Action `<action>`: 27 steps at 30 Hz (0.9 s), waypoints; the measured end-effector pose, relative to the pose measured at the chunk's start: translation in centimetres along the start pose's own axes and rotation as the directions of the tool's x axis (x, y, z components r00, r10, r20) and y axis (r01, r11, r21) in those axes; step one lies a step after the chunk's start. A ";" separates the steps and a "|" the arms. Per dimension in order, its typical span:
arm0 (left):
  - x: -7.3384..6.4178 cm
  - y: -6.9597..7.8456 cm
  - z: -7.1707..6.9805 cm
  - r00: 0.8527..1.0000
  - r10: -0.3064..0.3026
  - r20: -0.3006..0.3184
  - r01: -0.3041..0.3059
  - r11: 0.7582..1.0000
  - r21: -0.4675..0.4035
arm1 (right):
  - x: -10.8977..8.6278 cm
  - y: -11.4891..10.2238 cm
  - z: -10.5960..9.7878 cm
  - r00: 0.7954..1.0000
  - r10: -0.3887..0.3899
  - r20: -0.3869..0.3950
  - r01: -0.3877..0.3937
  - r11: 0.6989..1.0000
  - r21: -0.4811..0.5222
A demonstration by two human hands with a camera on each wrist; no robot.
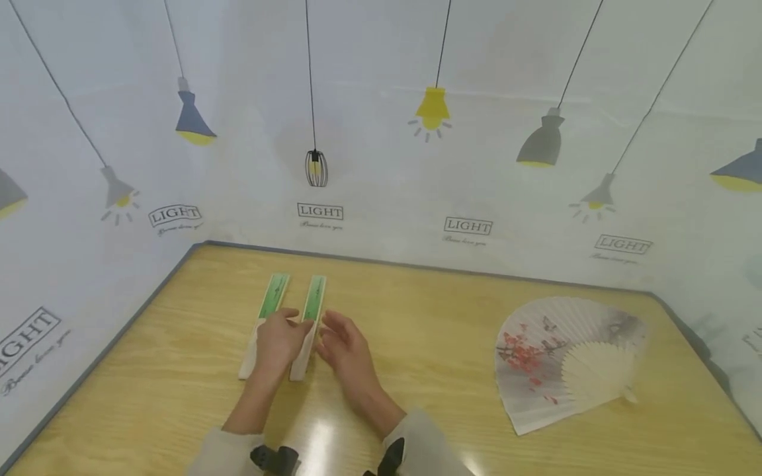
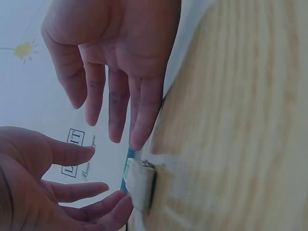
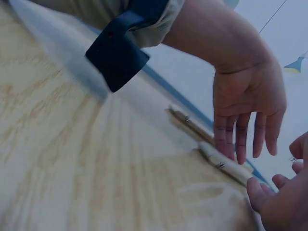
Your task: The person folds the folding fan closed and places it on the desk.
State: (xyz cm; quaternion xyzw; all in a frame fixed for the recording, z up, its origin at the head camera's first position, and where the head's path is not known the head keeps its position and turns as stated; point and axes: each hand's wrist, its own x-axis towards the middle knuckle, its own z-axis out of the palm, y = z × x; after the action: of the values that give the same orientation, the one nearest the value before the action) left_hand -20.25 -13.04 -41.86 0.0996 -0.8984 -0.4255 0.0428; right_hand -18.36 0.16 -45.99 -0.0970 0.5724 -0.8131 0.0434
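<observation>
Two folded hand fans, each with a green upper half and pale lower half, lie side by side on the wooden table, the left fan (image 1: 274,294) and the right fan (image 1: 315,297). My left hand (image 1: 280,340) is over them, fingers extended, partly hiding both. In the left wrist view its fingertips (image 2: 120,209) meet a pale fan end (image 2: 140,183); firm contact cannot be told. Just right of the right fan, my right hand (image 1: 348,350) holds nothing, its fingers loosely bent. Rivets show on both fan ends (image 3: 219,163) in the right wrist view.
A spread paper fan (image 1: 536,350) with red blossoms lies at the right of the table (image 1: 411,330). White sheeting (image 1: 381,165) printed with hanging lamps surrounds the table's back and sides. A dark edge strip (image 1: 428,266) runs along the back.
</observation>
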 end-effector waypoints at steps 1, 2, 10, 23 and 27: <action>-0.1 0.2 -0.1 1.000 0.006 -0.009 -0.006 1.000 -0.004 | 0.0 -0.4 -0.1 1.000 -0.007 -0.014 0.006 1.000 -0.028; -0.2 0.4 -0.1 1.000 0.012 -0.017 -0.012 1.000 -0.008 | 0.0 -0.9 -0.3 0.999 -0.015 -0.028 0.014 0.998 -0.055; -1.5 4.0 1.5 0.991 0.121 -0.063 -0.131 0.971 -0.200 | -1.1 -7.2 -5.5 0.986 -0.147 -0.082 0.136 0.982 -0.132; -8.2 11.3 12.8 0.863 0.456 0.217 -0.324 0.830 -0.453 | -6.2 -14.5 -21.0 0.902 -0.345 -0.258 0.337 0.938 -0.076; -11.0 12.7 15.8 0.826 0.474 0.305 -0.268 0.806 -0.527 | -8.3 -14.9 -25.1 0.873 -0.428 -0.233 0.454 0.889 0.066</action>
State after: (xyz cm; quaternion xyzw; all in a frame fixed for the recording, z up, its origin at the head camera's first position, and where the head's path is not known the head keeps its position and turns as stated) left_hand -13.86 9.07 -41.97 -0.1901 -0.7595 -0.6204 -0.0455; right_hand -14.88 29.88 -41.09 -0.1349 0.4872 -0.8396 -0.1990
